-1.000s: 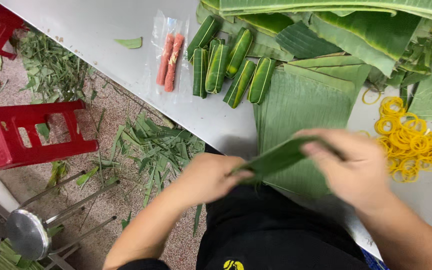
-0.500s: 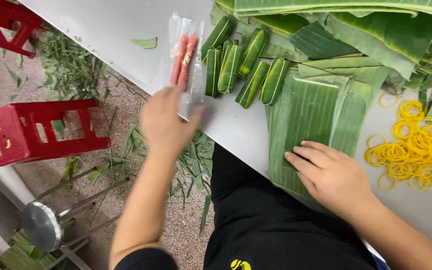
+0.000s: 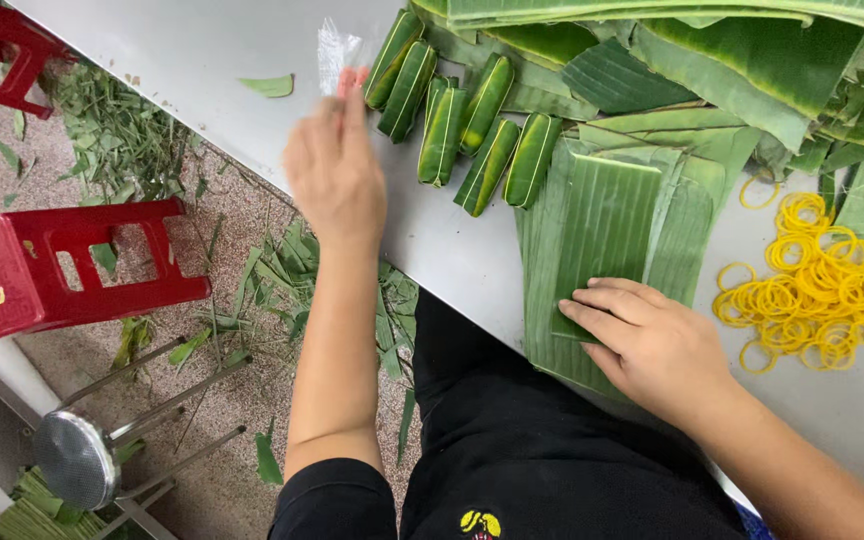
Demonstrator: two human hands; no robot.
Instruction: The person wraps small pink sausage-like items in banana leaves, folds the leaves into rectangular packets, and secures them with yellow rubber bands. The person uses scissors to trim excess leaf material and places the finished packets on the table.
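Observation:
My left hand (image 3: 337,170) is stretched out across the grey table (image 3: 192,50), its fingers lying over a clear plastic packet (image 3: 335,42). What the fingers grip is hidden under the hand. Just right of it lie several rolled green leaf parcels (image 3: 472,130). My right hand (image 3: 652,340) rests flat, fingers apart, on the near end of a folded strip of banana leaf (image 3: 607,225). That strip sits on top of a stack of flat leaf sheets (image 3: 687,235).
A heap of yellow rubber bands (image 3: 822,295) lies right of the leaf stack. Large banana leaves (image 3: 712,60) cover the table's far side. On the floor stand a red plastic stool (image 3: 62,265), a round metal stool (image 3: 77,460) and scattered leaf trimmings (image 3: 122,140).
Both hands were folding a leaf strip; the strip now lies flat on the stack under my right hand. My left hand let go and reached left to the plastic packet.

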